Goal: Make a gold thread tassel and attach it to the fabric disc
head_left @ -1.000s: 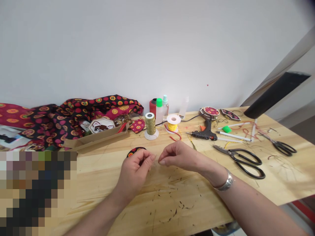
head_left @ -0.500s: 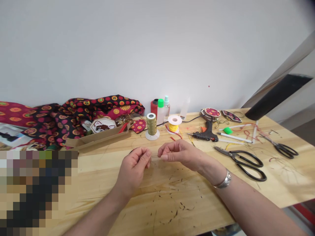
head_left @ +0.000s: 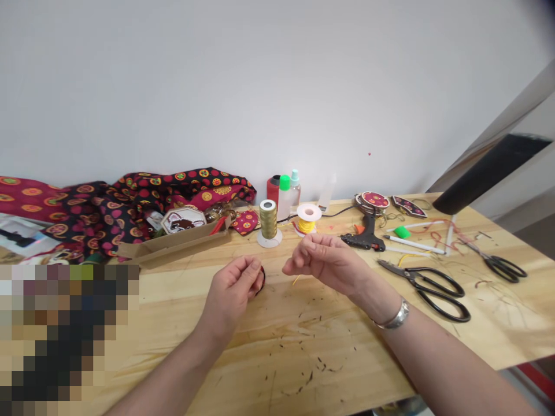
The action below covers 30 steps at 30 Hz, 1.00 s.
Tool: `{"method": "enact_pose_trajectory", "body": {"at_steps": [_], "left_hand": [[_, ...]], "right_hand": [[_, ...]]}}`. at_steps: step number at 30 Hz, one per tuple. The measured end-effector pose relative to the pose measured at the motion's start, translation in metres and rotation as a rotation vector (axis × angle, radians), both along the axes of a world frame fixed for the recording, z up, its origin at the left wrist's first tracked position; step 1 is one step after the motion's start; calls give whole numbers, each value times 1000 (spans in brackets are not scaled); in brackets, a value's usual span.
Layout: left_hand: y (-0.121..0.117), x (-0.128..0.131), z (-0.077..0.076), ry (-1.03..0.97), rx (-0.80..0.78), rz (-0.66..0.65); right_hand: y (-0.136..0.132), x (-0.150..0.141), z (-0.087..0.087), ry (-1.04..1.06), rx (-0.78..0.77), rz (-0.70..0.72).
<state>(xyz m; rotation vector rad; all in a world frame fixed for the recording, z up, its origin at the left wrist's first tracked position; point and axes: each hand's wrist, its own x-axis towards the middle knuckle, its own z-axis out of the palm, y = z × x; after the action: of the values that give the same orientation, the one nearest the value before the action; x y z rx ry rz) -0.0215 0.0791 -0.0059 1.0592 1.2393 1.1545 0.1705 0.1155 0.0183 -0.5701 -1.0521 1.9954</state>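
My left hand (head_left: pixel 237 283) is closed, thumb pressed on the fingers, around a small dark-rimmed piece (head_left: pixel 262 281) with a touch of red. Most of that piece is hidden by the fingers. To its right, my right hand (head_left: pixel 323 259) is raised over the table with fingers curled and thumb against them. What it pinches, if anything, is too fine to make out. A short bit of yellow cord (head_left: pixel 296 280) shows just below its fingertips; whether the hand holds it I cannot tell. Behind the hands stand a gold-green thread spool (head_left: pixel 268 221) and a yellow cord spool (head_left: pixel 307 222).
Black-handled shears (head_left: pixel 422 286), smaller scissors (head_left: pixel 503 266) and a glue gun (head_left: pixel 367 236) lie on the right. Bottles (head_left: pixel 284 199) stand by the wall. Patterned cloth (head_left: pixel 99 211) and a cardboard tray (head_left: pixel 182 244) are on the left. Dark scraps (head_left: pixel 321 364) dot the wooden table (head_left: pixel 243 352).
My right hand has moved slightly up and away from the left, its fingers bent differently. The dark-rimmed piece now shows at the left fingers' right side.
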Motion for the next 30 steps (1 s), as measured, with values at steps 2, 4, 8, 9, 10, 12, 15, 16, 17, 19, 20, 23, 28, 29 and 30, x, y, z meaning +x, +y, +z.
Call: {"method": "enact_pose_trajectory", "body": {"at_steps": [2,4,8,9,10,12,15,16,17,19,20,23,28,29,30], "left_hand": [[0,0,0,0,0,-4],[1,0,0,-2,-5,-5],[1,0,1,-4,-16,-3],[1,0,1,-8,-16,-1],[1,0,1,-13,-15,3],[1,0,0,-24,-11,13],[2,-2,-2,-29,-6,29],[2,-3,-3,-27,-2,31],[2,-3,-4,-24,2,32],[3,-4,-3,-12,6,32],[3,-4,-3,-5,5,35],[3,-3,-1,13,-8,44],[3,-3,-1,25,-6,55],[4,-3,-2,27,-7,56],[4,-4,-3,28,-8,58]], "right_hand": [[0,0,-1,-1,21,-25],[1,1,-1,-44,54,-73],[3,5,2,-367,274,-214],[4,6,3,-486,380,-244],[5,8,3,-609,502,-270],[6,11,3,-820,750,-300],[7,16,0,-992,1004,-285],[8,17,-2,-1020,1048,-272],[8,18,-3,-1043,1080,-260],[9,19,-4,-1092,1119,-244],[9,20,-4,-1122,1131,-241],[11,21,-3,-1258,1179,-262],[14,23,0,-1371,1177,-287],[14,24,1,-1385,1173,-287],[15,24,1,-1407,1173,-293]]}}
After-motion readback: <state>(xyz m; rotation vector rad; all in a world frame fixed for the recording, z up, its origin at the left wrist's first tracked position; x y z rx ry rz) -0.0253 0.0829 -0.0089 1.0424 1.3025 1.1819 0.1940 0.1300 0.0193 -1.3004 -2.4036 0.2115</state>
